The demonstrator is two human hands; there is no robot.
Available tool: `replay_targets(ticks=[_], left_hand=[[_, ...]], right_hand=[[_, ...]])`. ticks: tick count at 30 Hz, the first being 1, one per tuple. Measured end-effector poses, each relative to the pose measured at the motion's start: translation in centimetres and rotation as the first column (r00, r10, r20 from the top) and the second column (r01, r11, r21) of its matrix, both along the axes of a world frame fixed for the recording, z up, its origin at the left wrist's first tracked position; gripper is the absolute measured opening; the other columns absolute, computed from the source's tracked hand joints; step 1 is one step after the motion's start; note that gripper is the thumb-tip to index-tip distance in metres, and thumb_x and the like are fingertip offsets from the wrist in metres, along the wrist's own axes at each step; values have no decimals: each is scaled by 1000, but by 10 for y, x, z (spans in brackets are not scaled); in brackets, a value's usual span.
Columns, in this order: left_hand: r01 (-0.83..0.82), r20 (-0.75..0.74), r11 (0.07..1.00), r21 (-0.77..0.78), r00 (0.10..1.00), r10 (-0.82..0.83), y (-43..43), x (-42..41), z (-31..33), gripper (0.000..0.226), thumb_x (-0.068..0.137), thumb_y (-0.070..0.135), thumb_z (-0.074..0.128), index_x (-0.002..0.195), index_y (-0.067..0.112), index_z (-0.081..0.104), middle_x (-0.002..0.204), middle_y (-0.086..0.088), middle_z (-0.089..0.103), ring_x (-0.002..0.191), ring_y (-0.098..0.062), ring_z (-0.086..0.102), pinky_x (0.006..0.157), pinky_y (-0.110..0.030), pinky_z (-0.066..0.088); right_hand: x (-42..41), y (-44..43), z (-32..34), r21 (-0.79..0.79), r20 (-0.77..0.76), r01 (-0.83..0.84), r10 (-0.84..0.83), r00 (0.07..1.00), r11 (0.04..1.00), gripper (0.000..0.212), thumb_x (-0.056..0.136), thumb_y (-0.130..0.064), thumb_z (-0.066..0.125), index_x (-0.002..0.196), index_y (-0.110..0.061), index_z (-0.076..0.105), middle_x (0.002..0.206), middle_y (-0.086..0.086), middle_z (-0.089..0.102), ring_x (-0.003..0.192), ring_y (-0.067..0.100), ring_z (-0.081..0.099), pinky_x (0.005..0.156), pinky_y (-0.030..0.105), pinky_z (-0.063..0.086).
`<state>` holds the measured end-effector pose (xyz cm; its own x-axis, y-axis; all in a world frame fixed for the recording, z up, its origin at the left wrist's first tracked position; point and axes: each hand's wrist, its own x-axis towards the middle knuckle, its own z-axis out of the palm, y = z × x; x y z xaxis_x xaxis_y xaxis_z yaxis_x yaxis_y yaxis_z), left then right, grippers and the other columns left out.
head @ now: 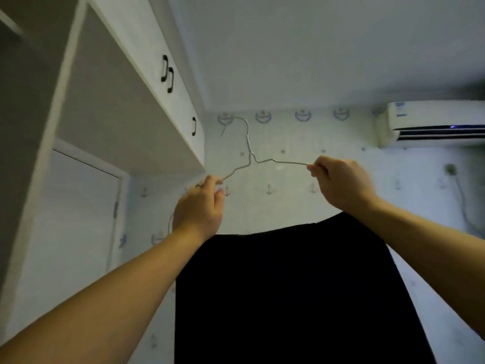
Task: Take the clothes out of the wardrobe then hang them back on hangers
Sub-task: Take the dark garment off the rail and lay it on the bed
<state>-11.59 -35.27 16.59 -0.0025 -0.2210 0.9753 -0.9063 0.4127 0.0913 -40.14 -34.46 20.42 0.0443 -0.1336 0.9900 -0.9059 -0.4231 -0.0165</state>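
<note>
A thin metal wire hanger (249, 151) is held up in front of the wall, hook upward. My left hand (200, 208) pinches the hanger's left arm end, and my right hand (341, 179) pinches its right arm end. A black garment (283, 292) hangs below both hands, spreading from under my wrists down to the bottom of the view; how it is attached to the hanger is hidden. The white wardrobe (110, 127) stands on the left, its upper compartment open.
Upper cabinet doors with black handles (168, 73) run along the wardrobe's top. An air conditioner (430, 126) is mounted high on the right wall, a cable (464, 203) hanging below it. A white door (78, 211) is low on the left.
</note>
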Motion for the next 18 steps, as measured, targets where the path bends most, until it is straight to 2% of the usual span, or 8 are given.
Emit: replay_targets(ticks=[3, 7, 9, 11, 13, 16, 18], left_hand=[[100, -41, 993, 64, 994, -98, -54, -69, -23, 24, 104, 26, 40, 109, 15, 61, 107, -14, 69, 94, -38, 62, 68, -36, 40], [270, -87, 944, 189, 962, -258, -114, -170, -61, 25, 103, 25, 40, 104, 15, 64, 102, -15, 68, 93, -38, 61, 69, -35, 38], [348, -97, 905, 246, 937, -334, -137, -217, -86, 26, 103, 26, 42, 101, 13, 63, 98, -16, 66, 91, -38, 60, 67, -36, 37], [406, -97, 866, 290, 913, -396, -157, -262, -113, 26, 103, 28, 44, 96, 10, 61, 86, -14, 61, 84, -38, 58, 63, -35, 33], [470, -85, 818, 331, 879, -470, -177, -303, -142, 27, 103, 29, 45, 93, 8, 61, 80, -9, 57, 79, -36, 57, 61, -35, 33], [568, -76, 711, 414, 800, -595, -206, -361, -192, 29, 103, 30, 46, 91, 9, 61, 83, -9, 62, 76, -31, 57, 60, -40, 41], [613, -70, 635, 470, 743, -666, -223, -397, -228, 30, 102, 33, 46, 88, 10, 60, 82, -9, 64, 73, -29, 58, 60, -43, 46]], right_hand=[[-86, -17, -24, 41, 16, 122, -122, 992, 992, 32, 98, -43, 49, 93, -18, 67, 86, 15, 69, 79, 41, 61, 65, 37, 45], [-188, -28, -66, 127, 7, 268, -271, 962, 955, 36, 97, -46, 50, 88, -17, 67, 80, 13, 69, 72, 40, 61, 65, 40, 51], [-231, -29, -90, 169, -9, 333, -336, 942, 928, 36, 97, -47, 51, 82, -17, 64, 74, 9, 67, 65, 36, 59, 60, 36, 49], [-268, -29, -117, 234, 10, 368, -381, 924, 900, 35, 96, -47, 53, 73, -21, 55, 65, 1, 58, 59, 28, 51, 55, 29, 39], [-305, -30, -147, 290, 44, 402, -431, 901, 869, 35, 94, -50, 55, 69, -24, 50, 62, -4, 50, 58, 27, 46, 55, 29, 36], [-353, -28, -199, 411, 66, 429, -496, 866, 804, 36, 93, -50, 56, 70, -23, 54, 62, -5, 51, 61, 28, 51, 58, 34, 43], [-377, -23, -236, 480, 66, 445, -537, 841, 756, 33, 93, -44, 58, 69, -21, 57, 58, -5, 50, 59, 26, 51, 58, 32, 37]])
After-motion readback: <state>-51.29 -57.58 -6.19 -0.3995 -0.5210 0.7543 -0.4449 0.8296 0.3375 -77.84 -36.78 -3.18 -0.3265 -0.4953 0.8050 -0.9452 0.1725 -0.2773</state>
